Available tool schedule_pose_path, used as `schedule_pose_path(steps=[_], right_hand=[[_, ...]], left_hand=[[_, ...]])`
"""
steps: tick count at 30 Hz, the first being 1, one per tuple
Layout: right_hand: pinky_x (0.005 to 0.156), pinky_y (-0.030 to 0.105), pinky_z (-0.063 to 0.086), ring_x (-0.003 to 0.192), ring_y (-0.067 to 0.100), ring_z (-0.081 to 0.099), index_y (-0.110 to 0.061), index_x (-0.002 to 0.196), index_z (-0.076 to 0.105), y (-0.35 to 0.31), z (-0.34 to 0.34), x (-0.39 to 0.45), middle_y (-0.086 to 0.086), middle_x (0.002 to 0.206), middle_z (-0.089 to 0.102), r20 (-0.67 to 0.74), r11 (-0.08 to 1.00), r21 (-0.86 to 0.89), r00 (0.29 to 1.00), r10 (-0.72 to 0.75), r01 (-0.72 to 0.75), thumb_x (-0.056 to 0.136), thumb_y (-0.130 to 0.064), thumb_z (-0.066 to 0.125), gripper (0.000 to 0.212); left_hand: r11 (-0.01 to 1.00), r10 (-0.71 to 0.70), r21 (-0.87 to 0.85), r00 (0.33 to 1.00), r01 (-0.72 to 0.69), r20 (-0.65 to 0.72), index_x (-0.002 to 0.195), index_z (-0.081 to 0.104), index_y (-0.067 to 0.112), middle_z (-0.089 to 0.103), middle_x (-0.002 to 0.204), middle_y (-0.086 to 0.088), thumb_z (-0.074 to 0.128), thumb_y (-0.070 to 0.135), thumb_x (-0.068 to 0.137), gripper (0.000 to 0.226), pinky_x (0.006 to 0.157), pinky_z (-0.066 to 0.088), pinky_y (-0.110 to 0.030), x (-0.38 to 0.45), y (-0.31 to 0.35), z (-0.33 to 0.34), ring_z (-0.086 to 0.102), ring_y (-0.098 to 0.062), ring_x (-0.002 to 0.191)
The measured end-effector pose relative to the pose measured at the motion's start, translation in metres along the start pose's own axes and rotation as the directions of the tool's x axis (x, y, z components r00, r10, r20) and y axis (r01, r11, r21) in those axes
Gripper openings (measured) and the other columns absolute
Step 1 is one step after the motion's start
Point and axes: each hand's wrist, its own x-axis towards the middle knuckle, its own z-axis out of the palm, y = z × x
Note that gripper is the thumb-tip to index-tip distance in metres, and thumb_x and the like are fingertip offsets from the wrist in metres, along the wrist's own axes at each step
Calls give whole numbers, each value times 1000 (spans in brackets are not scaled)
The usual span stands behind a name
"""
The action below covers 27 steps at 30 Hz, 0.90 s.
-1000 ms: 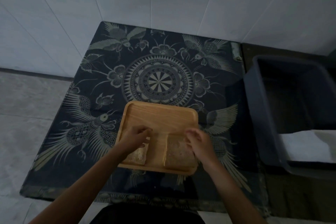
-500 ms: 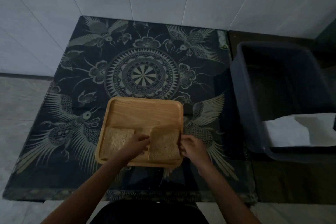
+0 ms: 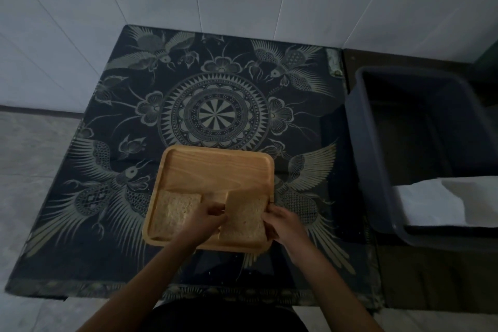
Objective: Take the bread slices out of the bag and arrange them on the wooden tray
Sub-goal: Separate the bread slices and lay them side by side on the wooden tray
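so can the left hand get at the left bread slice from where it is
Probably yes: the left hand sits right beside the left slice, which lies flat and uncovered on the wooden tray, but its fingers look busy gripping the right slice.

A low table point(image 3: 318, 264) covered by a dark cloth point(image 3: 215, 116) printed with pale birds, flowers and a round central medallion. A wooden tray point(image 3: 215, 170) sits on the cloth at the near middle. A dark bin point(image 3: 377, 170) stands just beside the table's right edge.
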Motion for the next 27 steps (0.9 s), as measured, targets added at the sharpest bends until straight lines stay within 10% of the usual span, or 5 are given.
schedule_pose_path(steps=[8, 27], right_hand=[[67, 28, 52, 76, 15, 66, -25, 119, 69, -10, 14, 3, 2, 99, 75, -13, 996, -35, 996, -83, 82, 89, -20, 79, 32], [91, 41, 62, 105, 14, 70, -26, 116, 65, -49, 82, 27, -3, 114, 73, 7, 971, -107, 977, -214, 214, 90, -21, 79, 31]], left_hand=[[989, 58, -132, 998, -60, -17, 110, 73, 13, 76, 104, -17, 72, 5, 88, 23, 76, 57, -36, 5, 2, -14, 72, -34, 98], [968, 82, -235, 995, -92, -52, 108, 72, 17, 75, 104, -8, 70, 8, 89, 21, 78, 60, -33, 30, 5, -85, 72, -25, 98]])
